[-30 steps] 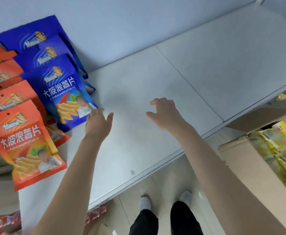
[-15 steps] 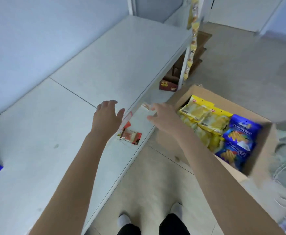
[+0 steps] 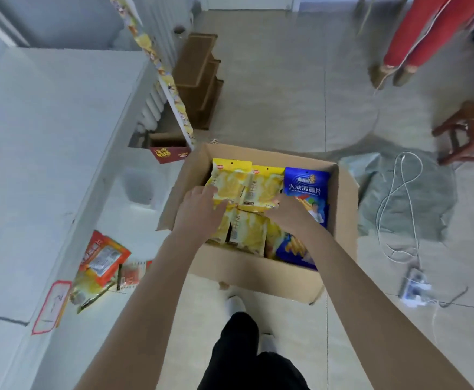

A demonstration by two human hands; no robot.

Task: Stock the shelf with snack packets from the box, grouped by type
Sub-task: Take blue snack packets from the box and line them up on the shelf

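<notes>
A second ago both hands hovered empty over the shelf beside the blue and orange rows. Now the view has swung right and they are down in the box (image 3: 258,273), which stands on the floor just right of the shelf (image 3: 47,130). That suggests one placement is done and the next pick is starting. The left hand (image 3: 199,211) is on the far-left yellow packet (image 3: 230,178), with fingers over its near corner and the thumb under it in what looks like a pinch. The right hand (image 3: 289,213) curls down between the yellow packets and the blue packet (image 3: 306,187). Its fingertips are buried, so I cannot tell whether it grips anything. Several yellow and at least two blue packets remain in the box, so plenty of stocking is left. The yellow type will probably need its own group on the bare stretch of shelf. An orange packet (image 3: 103,253) lies loose on the lower level, near left.
</notes>
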